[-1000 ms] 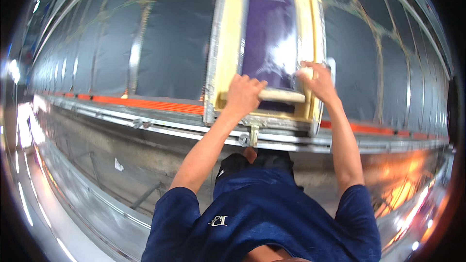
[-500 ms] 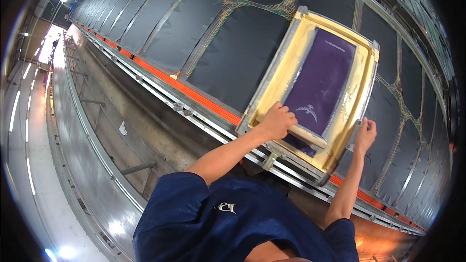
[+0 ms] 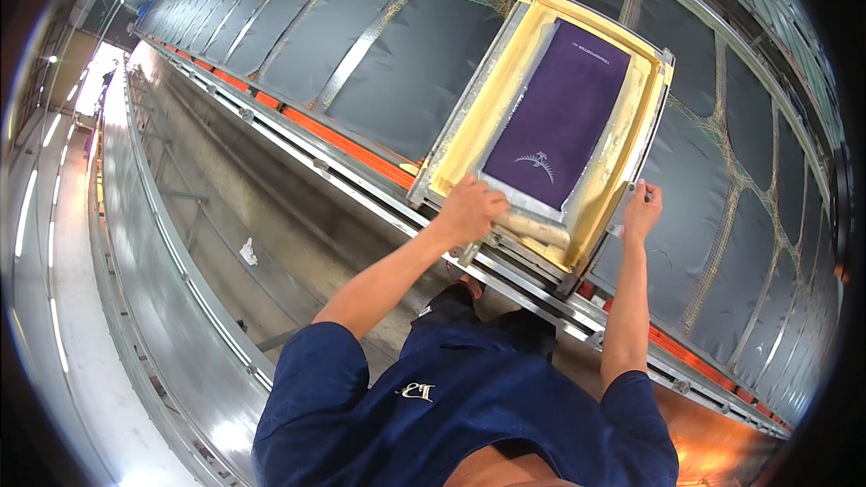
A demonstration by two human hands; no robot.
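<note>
A screen-printing frame [image 3: 435, 162] with a yellow inner border lies tilted across the dark table in front of me. Its purple mesh window [image 3: 564, 113] shows pale lettering at the far end and a pale curved emblem near me. My left hand [image 3: 472, 209] is closed round the left end of a pale squeegee [image 3: 534, 227], which lies across the window's near end. At the frame's right edge, my right hand [image 3: 641, 211] has its fingers pinched on the rim. Part of the squeegee is hidden under my left hand.
The long table [image 3: 406, 63] carries rows of dark fabric panels divided by stitched-looking mesh strips. An orange strip [image 3: 361, 154] and metal rails run along its near edge. Left of me stands another long metal table [image 3: 180, 307]. A white scrap [image 3: 248, 252] lies in the aisle.
The squeegee has come toward me, to the near end of the window. The purple patch below it is gone from sight. Frame and hands sit further left and higher in view.
</note>
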